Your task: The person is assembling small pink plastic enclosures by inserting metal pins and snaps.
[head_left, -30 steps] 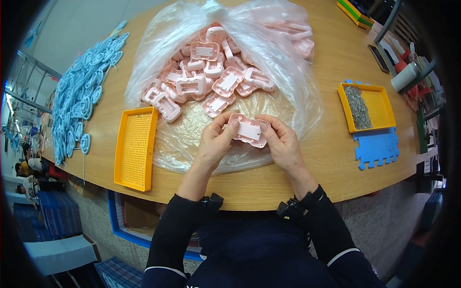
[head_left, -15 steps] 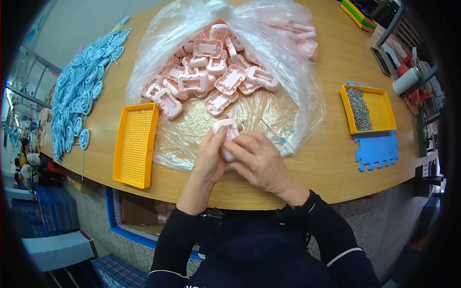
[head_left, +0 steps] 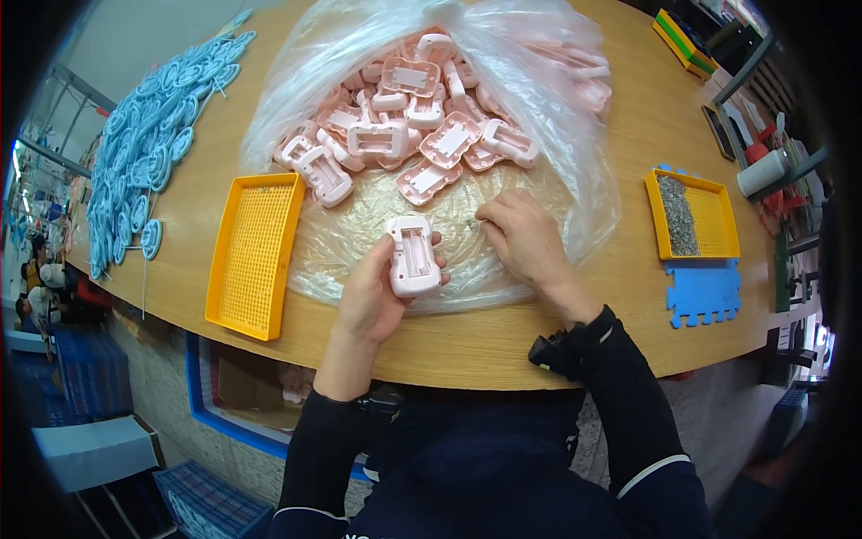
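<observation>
In my left hand (head_left: 368, 292) is a pale pink plastic housing (head_left: 415, 285), gripped along its sides with the thumb on the left edge. Its open battery compartment faces up. To the right, over the clear plastic bag (head_left: 359, 234), my right hand (head_left: 532, 241) is closed, thumb and forefinger together in a pinch. What they hold, if anything, is too small to name. Tiny dark bits (head_left: 473, 224) show beside those fingertips. Beyond both hands, several loose pink housing halves (head_left: 377, 139) lie heaped inside the bag's mouth.
An orange perforated tray (head_left: 292, 202) stands left of the bag. Another orange tray (head_left: 718, 211), partly filled with small metal pieces (head_left: 675, 216), rests by a blue foam mat (head_left: 705, 292) at right. Blue ring-shaped parts (head_left: 148, 144) hang or lie along the left edge.
My hands have moved apart, the right going up and right. The left still holds the housing, now turned with its compartment in view. The screwdriver seen earlier no longer shows.
</observation>
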The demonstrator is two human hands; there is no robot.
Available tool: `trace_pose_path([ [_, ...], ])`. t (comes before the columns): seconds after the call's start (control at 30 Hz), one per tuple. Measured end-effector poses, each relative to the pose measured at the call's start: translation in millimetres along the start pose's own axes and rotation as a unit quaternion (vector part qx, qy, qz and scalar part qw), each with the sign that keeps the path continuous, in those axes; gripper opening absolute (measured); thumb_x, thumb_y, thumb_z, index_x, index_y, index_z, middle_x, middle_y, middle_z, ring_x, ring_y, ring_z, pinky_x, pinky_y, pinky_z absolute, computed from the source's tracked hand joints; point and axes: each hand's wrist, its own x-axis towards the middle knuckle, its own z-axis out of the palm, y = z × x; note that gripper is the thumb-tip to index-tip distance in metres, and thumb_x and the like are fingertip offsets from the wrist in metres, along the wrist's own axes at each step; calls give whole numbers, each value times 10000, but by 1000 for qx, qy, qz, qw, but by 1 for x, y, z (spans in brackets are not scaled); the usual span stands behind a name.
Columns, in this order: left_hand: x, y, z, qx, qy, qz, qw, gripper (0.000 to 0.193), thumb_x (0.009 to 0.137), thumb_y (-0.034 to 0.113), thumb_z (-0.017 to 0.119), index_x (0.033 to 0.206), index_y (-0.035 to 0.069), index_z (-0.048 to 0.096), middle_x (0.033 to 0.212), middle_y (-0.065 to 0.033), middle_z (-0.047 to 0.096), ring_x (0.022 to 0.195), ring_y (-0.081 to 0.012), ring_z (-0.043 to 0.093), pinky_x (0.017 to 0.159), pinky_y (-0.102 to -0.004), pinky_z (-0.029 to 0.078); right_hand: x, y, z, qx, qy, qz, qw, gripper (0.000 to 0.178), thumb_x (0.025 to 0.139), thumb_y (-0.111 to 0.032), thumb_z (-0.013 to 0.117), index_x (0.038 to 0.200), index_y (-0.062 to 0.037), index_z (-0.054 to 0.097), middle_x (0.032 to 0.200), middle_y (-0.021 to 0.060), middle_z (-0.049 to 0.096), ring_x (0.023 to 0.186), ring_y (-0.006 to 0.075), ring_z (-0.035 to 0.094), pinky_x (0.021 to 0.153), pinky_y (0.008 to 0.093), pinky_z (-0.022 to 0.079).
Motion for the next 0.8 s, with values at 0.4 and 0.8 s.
trace_pose_path([
  [0.4,-16,3,-4,-33,-24,-14,999,406,1006,274,394,1254,-41,466,1151,-193,593,958,-289,640,821,-433,557,20,-32,3,151,-36,13,988,147,781,-73,658,915,-14,651,871,112,608,795,267,604,713,337,487],
  [0.8,-19,-16,1,47,-3,40,998,331,1002,248,460,1219,11,534,1050,-50,620,911,-117,601,815,-267,496,15,-67,0,94,-22,-38,995,160,764,-83,682,898,-32,612,850,94,583,792,249,595,705,332,485],
])
